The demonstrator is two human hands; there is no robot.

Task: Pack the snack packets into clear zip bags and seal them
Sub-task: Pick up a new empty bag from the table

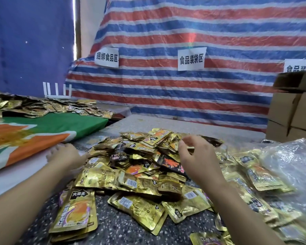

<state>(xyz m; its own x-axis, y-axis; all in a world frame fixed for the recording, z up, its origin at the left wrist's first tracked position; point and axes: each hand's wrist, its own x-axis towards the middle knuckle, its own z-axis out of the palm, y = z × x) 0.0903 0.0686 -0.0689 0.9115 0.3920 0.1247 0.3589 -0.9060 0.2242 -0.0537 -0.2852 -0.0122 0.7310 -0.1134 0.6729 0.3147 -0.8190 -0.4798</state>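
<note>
Fingertips of left hand [64, 154] blurred, reaching toward the edge of the heaped pile of shiny gold foil snack packets [140, 167] on the speckled grey table [117, 225]; grip impossible to tell. Right hand [195, 156] raised over the pile, fingers loosely curled, pinching nothing visible. Crinkled clear plastic zip bags [290, 167] at right, cut off by frame.

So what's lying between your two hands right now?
In the head view, the heap of gold snack packets fills the stretch between the left hand and the right hand, with a few dark packets mixed in. No bare table there.
</note>
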